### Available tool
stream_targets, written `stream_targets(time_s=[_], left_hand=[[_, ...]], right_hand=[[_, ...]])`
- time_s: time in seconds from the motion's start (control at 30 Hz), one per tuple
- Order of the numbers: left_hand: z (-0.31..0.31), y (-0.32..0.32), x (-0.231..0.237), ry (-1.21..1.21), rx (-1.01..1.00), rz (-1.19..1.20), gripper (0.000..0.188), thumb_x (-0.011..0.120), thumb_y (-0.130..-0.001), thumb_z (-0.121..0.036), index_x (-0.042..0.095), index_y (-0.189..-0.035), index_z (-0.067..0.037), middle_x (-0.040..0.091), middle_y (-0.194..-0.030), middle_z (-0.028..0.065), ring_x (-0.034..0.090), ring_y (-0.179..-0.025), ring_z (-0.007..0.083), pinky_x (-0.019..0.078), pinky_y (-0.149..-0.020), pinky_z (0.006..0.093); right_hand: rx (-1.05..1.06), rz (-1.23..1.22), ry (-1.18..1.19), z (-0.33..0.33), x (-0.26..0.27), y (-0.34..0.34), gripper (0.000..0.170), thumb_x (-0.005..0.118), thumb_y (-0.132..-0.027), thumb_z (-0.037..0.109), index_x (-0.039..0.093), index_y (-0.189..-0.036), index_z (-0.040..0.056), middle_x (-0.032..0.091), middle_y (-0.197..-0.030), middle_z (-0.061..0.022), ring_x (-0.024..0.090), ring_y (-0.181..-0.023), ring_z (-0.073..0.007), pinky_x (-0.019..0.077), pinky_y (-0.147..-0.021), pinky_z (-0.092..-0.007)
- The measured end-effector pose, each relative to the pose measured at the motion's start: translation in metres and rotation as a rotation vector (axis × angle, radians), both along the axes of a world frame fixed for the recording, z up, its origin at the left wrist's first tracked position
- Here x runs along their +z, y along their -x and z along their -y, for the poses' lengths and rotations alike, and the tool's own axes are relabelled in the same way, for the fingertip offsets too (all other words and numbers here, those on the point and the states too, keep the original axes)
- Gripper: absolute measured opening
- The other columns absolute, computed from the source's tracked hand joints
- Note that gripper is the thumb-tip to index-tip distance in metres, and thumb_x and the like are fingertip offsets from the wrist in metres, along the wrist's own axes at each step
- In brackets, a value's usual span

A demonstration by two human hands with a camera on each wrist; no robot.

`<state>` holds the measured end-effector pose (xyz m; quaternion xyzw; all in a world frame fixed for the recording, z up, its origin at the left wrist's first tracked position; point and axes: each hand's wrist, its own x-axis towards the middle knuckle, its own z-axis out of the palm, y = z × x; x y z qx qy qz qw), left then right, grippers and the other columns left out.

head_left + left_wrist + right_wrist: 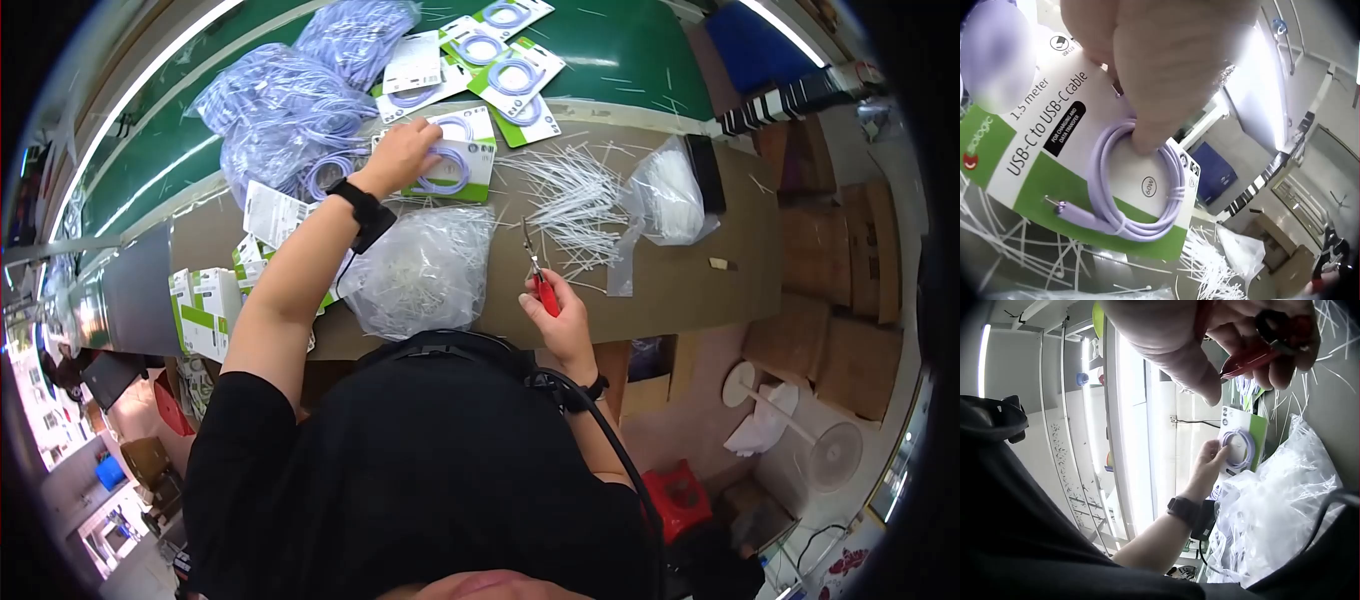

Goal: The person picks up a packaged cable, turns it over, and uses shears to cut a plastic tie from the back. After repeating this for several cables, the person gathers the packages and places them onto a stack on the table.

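My left hand [405, 155] pinches a white and green card [1079, 169] that carries a coiled lilac USB-C cable [1100, 169]. One fingertip lies inside the coil in the left wrist view. From the right wrist view, the left hand [1210, 464] is at the edge of the same card [1257, 428]. Red-handled cutting pliers [545, 292] are held in my right hand [568, 325], jaws pointing away from me over the table. Close to the pliers lies a loose heap of white ties [575, 195]. More carded cables [515, 75] lie beyond the left hand.
Large bags of lilac cables [285, 95] fill the back left. A clear bag [425, 270] sits before my body, another bag of white ties [668, 195] at right. Packed cards [208, 310] stand at the left edge. A small yellowish piece [722, 264] lies near the right edge.
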<state>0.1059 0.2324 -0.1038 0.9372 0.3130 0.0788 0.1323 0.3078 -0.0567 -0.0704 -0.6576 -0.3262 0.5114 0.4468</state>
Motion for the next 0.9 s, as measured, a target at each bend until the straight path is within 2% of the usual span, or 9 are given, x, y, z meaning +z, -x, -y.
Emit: stream_targets(time_s=[0.03,0.17,0.27,0.3,0.4,0.53,0.7,0.8,0.9], left_hand=[[0.001,0.010,0.009,-0.007,0.017,-0.005,0.041,0.065,-0.076,-0.013,0.053,-0.114,-0.006,0.054,-0.105,0.0132,0.054,-0.095,0.0296,0.0446,-0.082,0.0389],[0.019,0.056,0.047,0.031,0.259,0.419,0.032,0.063,-0.081,-0.015,0.053,-0.110,-0.008,0.056,-0.100,0.0077,0.057,-0.088,0.0236,0.0463,-0.074,0.0307],[0.051,0.081,0.076,1.167,0.541,0.912,0.039,0.059,-0.088,-0.021,0.048,-0.120,0.000,0.054,-0.103,0.0114,0.055,-0.087,0.0198,0.0462,-0.074,0.0308],[0.065,0.088,0.078,1.156,0.552,0.922,0.039,0.059,-0.088,-0.021,0.048,-0.120,0.000,0.054,-0.103,0.0114,0.055,-0.087,0.0198,0.0462,-0.074,0.0308],[0.111,0.101,0.082,1.849,0.311,1.466,0.046,0.057,-0.089,-0.020,0.041,-0.124,0.006,0.055,-0.106,0.0139,0.056,-0.088,0.0184,0.0485,-0.072,0.0290],[0.151,0.097,0.100,2.103,0.256,1.793,0.054,0.053,-0.091,-0.024,0.034,-0.129,0.009,0.054,-0.105,0.0166,0.058,-0.088,0.0230,0.0511,-0.078,0.0332],[0.172,0.097,0.087,2.120,0.190,1.817,0.057,0.048,-0.093,-0.030,0.032,-0.131,0.009,0.052,-0.114,0.0193,0.058,-0.095,0.0269,0.0514,-0.085,0.0379],[0.191,0.094,0.101,1.953,0.116,1.676,0.060,0.045,-0.094,-0.035,0.029,-0.135,0.006,0.047,-0.125,0.0215,0.056,-0.105,0.0309,0.0499,-0.091,0.0416],[0.207,0.093,0.108,2.009,0.171,1.650,0.061,0.046,-0.094,-0.036,0.028,-0.136,0.004,0.044,-0.129,0.0221,0.055,-0.108,0.0320,0.0499,-0.091,0.0431]], right_hand=[[0.017,-0.007,0.019,-0.002,0.000,0.001,0.042,0.068,-0.082,0.010,0.052,-0.118,-0.0015,0.061,-0.102,-0.0044,0.057,-0.090,-0.0100,0.0466,-0.081,-0.0250],[0.092,-0.002,-0.038,-0.014,0.009,0.009,0.042,0.068,-0.082,0.011,0.051,-0.119,-0.0013,0.061,-0.103,-0.0043,0.057,-0.091,-0.0102,0.0463,-0.081,-0.0248],[0.166,0.100,-0.143,-0.025,0.022,0.018,0.044,0.069,-0.081,0.012,0.051,-0.120,-0.0005,0.060,-0.104,-0.0054,0.056,-0.093,-0.0121,0.0459,-0.082,-0.0262],[0.186,0.149,-0.187,-0.027,0.027,0.021,0.046,0.069,-0.081,0.013,0.050,-0.120,-0.0001,0.060,-0.105,-0.0059,0.056,-0.095,-0.0130,0.0457,-0.082,-0.0269],[0.263,0.320,-0.305,-0.034,0.056,0.033,0.048,0.070,-0.079,0.015,0.050,-0.121,0.0011,0.060,-0.106,-0.0083,0.057,-0.096,-0.0177,0.0453,-0.083,-0.0294],[0.342,0.542,-0.481,-0.033,0.083,0.046,0.051,0.071,-0.075,0.015,0.051,-0.120,0.0030,0.059,-0.108,-0.0117,0.057,-0.100,-0.0253,0.0441,-0.085,-0.0346],[0.380,0.884,-0.610,-0.026,0.091,0.056,0.055,0.072,-0.069,0.012,0.053,-0.119,0.0054,0.058,-0.110,-0.0124,0.054,-0.101,-0.0301,0.0409,-0.089,-0.0394],[0.378,1.005,-0.611,-0.021,0.092,0.057,0.056,0.073,-0.066,0.012,0.053,-0.119,0.0061,0.058,-0.109,-0.0113,0.053,-0.101,-0.0291,0.0393,-0.089,-0.0399],[0.381,1.073,-0.617,-0.016,0.094,0.055,0.057,0.073,-0.065,0.012,0.053,-0.119,0.0066,0.057,-0.109,-0.0102,0.052,-0.101,-0.0282,0.0385,-0.088,-0.0398]])
